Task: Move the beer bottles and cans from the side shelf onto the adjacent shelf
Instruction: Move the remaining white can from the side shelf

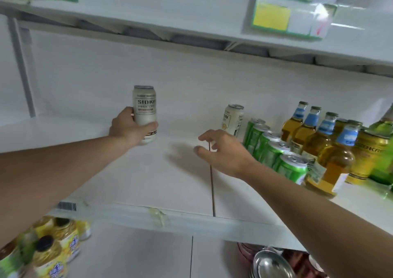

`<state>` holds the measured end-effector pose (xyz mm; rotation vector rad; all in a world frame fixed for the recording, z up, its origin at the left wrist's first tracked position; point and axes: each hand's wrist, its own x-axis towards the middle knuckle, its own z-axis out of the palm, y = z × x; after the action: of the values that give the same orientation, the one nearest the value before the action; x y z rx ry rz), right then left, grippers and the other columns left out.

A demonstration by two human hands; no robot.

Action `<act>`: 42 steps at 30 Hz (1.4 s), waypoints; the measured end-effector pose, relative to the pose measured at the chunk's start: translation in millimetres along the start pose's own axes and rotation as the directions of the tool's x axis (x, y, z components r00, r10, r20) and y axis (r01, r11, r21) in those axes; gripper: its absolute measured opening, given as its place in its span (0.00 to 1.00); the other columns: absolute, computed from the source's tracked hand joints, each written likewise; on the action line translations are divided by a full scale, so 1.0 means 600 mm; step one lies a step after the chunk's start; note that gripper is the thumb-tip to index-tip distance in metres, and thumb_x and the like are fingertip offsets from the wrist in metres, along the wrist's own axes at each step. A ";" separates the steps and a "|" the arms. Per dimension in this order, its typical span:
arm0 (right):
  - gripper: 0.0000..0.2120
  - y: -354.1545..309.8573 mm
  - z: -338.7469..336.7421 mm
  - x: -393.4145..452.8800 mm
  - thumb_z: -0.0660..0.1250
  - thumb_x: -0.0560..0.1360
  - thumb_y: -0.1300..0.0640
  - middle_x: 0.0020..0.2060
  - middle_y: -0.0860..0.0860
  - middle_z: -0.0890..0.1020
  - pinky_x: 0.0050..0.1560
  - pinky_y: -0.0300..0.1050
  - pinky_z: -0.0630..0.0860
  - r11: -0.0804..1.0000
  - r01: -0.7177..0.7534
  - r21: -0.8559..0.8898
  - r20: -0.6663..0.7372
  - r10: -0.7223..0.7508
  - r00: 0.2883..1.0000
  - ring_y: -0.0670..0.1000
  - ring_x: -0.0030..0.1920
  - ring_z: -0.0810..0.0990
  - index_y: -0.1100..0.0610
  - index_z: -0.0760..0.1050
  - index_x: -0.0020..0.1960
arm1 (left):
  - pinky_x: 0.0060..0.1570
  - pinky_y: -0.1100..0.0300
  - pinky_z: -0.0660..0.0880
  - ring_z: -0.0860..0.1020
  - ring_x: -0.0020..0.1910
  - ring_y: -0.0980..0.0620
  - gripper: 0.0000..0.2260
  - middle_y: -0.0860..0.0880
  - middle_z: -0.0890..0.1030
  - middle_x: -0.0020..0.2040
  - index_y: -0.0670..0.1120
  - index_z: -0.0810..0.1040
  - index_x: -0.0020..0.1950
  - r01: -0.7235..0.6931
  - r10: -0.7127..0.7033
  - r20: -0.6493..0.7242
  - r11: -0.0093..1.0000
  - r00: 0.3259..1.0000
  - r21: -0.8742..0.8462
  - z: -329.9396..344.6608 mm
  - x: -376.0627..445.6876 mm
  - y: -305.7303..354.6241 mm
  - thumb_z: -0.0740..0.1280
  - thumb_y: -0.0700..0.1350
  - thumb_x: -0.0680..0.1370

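Observation:
My left hand [129, 128] grips a white beer can [144, 107] upright, just above the left white shelf [148, 182]. My right hand [223, 152] hovers open, fingers spread, near the seam between the two shelf boards. Just beyond it stands a second white can [234, 118] on the right shelf [244, 203]. A row of several green cans [274, 150] runs toward me to its right. Further right stand several amber beer bottles [331, 165] with blue neck labels, plus a yellow can [370, 154] and green bottles [385, 150] at the frame edge.
An upper shelf [191, 28] overhangs, with a yellow price tag [272, 16] on its edge. Below the front lip, yellow oil bottles [55, 250] stand at the lower left and metal bowls [272, 265] at the lower right. A grey upright post [23, 71] bounds the left.

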<state>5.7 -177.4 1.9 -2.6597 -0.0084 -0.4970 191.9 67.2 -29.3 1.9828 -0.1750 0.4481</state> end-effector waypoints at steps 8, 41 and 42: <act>0.23 0.043 -0.136 -0.106 0.69 0.78 0.38 0.67 0.49 0.81 0.62 0.49 0.79 0.990 0.133 -0.044 -0.015 -0.134 0.991 0.52 0.61 0.82 0.45 0.78 0.70 | 0.37 0.67 0.71 0.82 0.45 0.60 0.26 0.56 0.83 0.50 0.53 0.80 0.60 -0.048 0.048 0.149 0.999 0.988 -0.002 0.108 -0.147 0.152 0.85 0.55 0.66; 0.12 0.188 -0.242 -0.124 0.67 0.79 0.44 0.59 0.47 0.79 0.54 0.51 0.82 0.995 0.063 -0.073 -0.209 -0.077 0.975 0.48 0.55 0.80 0.45 0.82 0.60 | 0.59 0.53 0.79 0.83 0.59 0.43 0.28 0.46 0.85 0.62 0.47 0.78 0.68 -0.035 0.040 0.257 0.999 0.966 -0.025 0.335 -0.204 0.221 0.83 0.52 0.72; 0.13 0.188 -0.240 -0.122 0.67 0.79 0.44 0.59 0.47 0.79 0.54 0.51 0.82 0.996 0.059 -0.073 -0.203 -0.072 0.976 0.49 0.56 0.80 0.45 0.82 0.61 | 0.60 0.53 0.79 0.83 0.60 0.43 0.29 0.46 0.85 0.63 0.47 0.78 0.69 -0.036 0.038 0.259 0.999 0.965 -0.014 0.336 -0.203 0.223 0.83 0.52 0.72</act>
<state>-102.6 -334.6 51.5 -2.6664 -0.0177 -0.8059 84.5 -181.2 -41.3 2.0273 -0.3785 0.2083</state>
